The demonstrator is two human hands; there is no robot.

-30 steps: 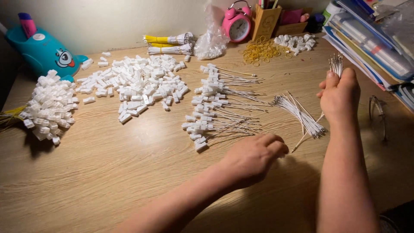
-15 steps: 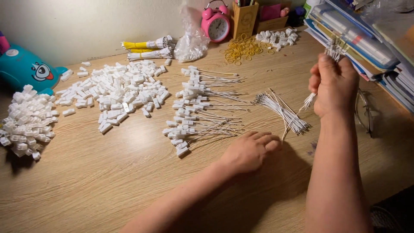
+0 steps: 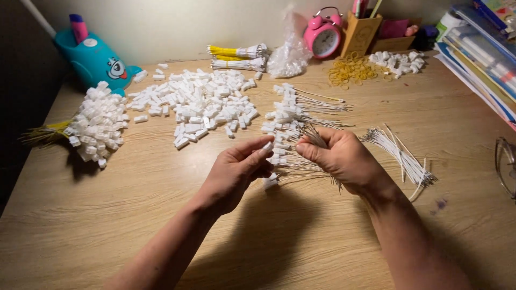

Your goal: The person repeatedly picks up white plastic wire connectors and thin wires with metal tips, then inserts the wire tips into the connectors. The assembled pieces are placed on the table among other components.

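My right hand [image 3: 344, 158] grips a small bundle of thin white wires [image 3: 313, 134], their metal tips fanned out toward my left hand. My left hand [image 3: 236, 171] pinches a small white plastic connector [image 3: 267, 145] between thumb and fingers, right beside those tips. Both hands hover over a pile of finished wires with white connectors [image 3: 293, 115] on the wooden desk [image 3: 134, 215]. A loose bunch of bare white wires [image 3: 400, 156] lies just right of my right hand.
A heap of loose white connectors [image 3: 196, 104] lies at centre back, a bundled cluster with yellow wires [image 3: 97, 126] at left. A teal toy holder [image 3: 94, 59], pink alarm clock [image 3: 322, 37], rubber bands [image 3: 352, 69], books [image 3: 481, 53] and glasses [image 3: 505, 164] surround the desk.
My right hand came down from the raised position at right to the desk centre with the wires. My left hand lifted off the desk and now pinches a connector next to it.
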